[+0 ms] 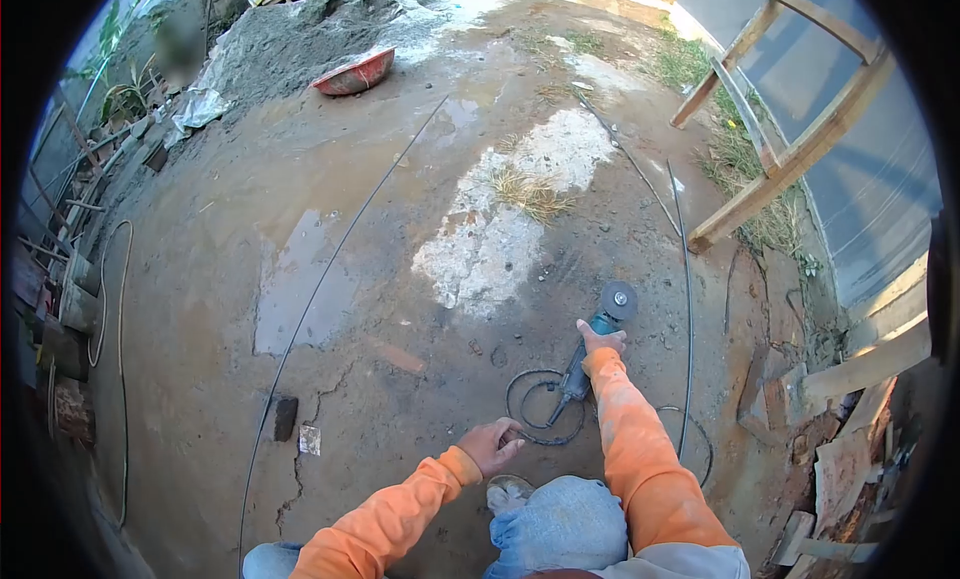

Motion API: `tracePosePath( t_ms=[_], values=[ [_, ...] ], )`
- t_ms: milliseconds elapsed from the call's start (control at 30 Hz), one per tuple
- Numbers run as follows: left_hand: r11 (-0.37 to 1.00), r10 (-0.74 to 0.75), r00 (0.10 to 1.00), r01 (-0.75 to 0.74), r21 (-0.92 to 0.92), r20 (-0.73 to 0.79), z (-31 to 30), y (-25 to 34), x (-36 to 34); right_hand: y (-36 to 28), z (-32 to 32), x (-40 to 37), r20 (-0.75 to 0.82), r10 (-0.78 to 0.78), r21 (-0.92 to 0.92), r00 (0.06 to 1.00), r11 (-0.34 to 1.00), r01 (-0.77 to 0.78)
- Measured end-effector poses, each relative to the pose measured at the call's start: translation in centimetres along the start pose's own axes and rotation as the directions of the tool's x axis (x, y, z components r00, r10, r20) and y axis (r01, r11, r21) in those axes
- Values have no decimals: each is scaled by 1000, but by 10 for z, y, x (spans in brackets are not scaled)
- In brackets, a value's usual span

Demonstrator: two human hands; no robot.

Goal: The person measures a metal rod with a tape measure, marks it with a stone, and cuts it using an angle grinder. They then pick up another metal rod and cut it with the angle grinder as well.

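Observation:
My right hand [604,337] grips a green angle grinder [578,371] around its head, just behind the grey disc [619,300]. The grinder lies low over the dirt ground, disc pointing away from me. Its black cord [512,389] loops on the ground beside the tail end. My left hand [490,447] hovers near my knee, fingers loosely bent and apart, with nothing visible in it. A long thin rod [340,244] lies on the ground to the left. Another dark rod [687,309] lies to the right of the grinder.
A wooden frame [790,164] leans near the blue-grey wall [880,169] on the right, above scrap wood [840,469]. A red basin [355,74] sits by a sand heap [290,54]. A pale concrete patch [500,229], a puddle [305,289] and a dark block [285,419] lie ahead.

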State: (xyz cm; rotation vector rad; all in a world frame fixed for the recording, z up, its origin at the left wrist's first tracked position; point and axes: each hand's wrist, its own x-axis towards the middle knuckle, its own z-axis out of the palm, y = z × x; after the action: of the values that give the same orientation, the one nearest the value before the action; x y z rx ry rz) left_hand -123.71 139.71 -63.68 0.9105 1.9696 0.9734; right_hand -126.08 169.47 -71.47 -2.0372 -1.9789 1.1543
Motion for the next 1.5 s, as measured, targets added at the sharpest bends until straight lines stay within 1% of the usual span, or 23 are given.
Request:
tracePosePath(
  t_ms=[200, 333, 400, 433, 467, 500, 600, 633, 667, 700, 733, 767, 833, 1000, 1100, 1133, 1167, 1200, 1300, 1400, 1433, 1467, 1500],
  values=[
    [994, -69, 995, 63, -88, -66, 2, -4, -5, 11, 6, -4, 27, 12, -51, 1000, 999, -11],
    [957, -187, 939, 108, -267, -288, 15, -6, 12, 14, -2, -66, 14, -302, -80, 953, 950, 302],
    [901, -273, 901, 116, -418, -338, 19, -2, 26, -1, -11, -119, 189, -509, 202, 840, 857, 474],
    [829, -273, 928, 93, -551, -255, -8, 32, 12, -11, -7, -144, 85, -624, 213, 777, 773, 597],
    [730, -263, 944, 61, -681, -197, -32, 62, -6, -25, -11, -169, 146, -686, 269, 713, 721, 638],
    [768, -356, 866, 57, -638, -351, -22, 47, 1, -43, -16, -189, 228, -738, 326, 635, 673, 664],
    [762, -247, 807, -180, -622, -536, -51, 45, -25, -84, -36, -251, 409, -840, 548, 356, 538, 640],
    [705, -25, 755, -452, -547, -655, -66, 44, -37, -94, -34, -240, 562, -790, 666, 245, 608, 431],
    [499, 128, 719, -642, -582, -683, -69, 27, -14, -108, -42, -261, 614, -785, 750, 79, 611, 253],
    [442, 147, 791, -589, -676, -594, -90, 31, -53, -113, -42, -255, 772, -633, 634, 63, 774, 3],
    [386, 193, 854, -520, -762, -484, -111, 40, -93, -119, -35, -264, 813, -582, 582, 11, 813, -5],
    [384, 139, 835, -541, -748, -533, -112, 33, -114, -118, -25, -287, 823, -567, 567, -18, 821, 63],
    [-366, 456, 834, -144, -920, -311, -105, 24, -135, -116, -9, -333, 833, -551, 551, -56, 815, 180],
    [-559, 370, 841, -139, -817, -396, -131, -37, -119, -117, 14, -423, 816, -572, 557, -78, 744, 369],
    [11, 176, 863, -483, -875, -474, -167, -23, -191, -130, 22, -462, 763, -647, 580, -8, 678, 450],
    [-3, 173, 858, -491, -871, -484, -174, -28, -193, -132, 47, -462, 651, -758, 668, 37, 594, 448],
    [493, 17, 743, -588, -641, -669, -182, -36, -185, -135, 73, -461, 521, -850, 735, 81, 495, 464],
    [870, -18, 540, -407, -280, -841, -190, -36, -201, -139, 76, -474, 459, -882, 750, 105, 448, 487],
    [674, -25, 551, -606, -421, -834, -204, -28, -239, -151, 77, -504, 438, -893, 740, 105, 425, 521],
    [600, -3, 649, -607, -520, -761, -214, -33, -277, -164, 84, -524, 469, -877, 719, 105, 449, 530],
    [474, 24, 419, -804, -359, -908, -211, -50, -246, -169, 87, -530, 486, -868, 712, 104, 462, 528],
    [448, 42, 420, -819, -359, -906, -215, -59, -252, -173, 91, -534, 511, -854, 705, 100, 482, 520],
    [432, 61, 523, -782, -450, -850, -223, -68, -258, -181, 96, -537, 553, -828, 688, 90, 515, 512]
  ],
)
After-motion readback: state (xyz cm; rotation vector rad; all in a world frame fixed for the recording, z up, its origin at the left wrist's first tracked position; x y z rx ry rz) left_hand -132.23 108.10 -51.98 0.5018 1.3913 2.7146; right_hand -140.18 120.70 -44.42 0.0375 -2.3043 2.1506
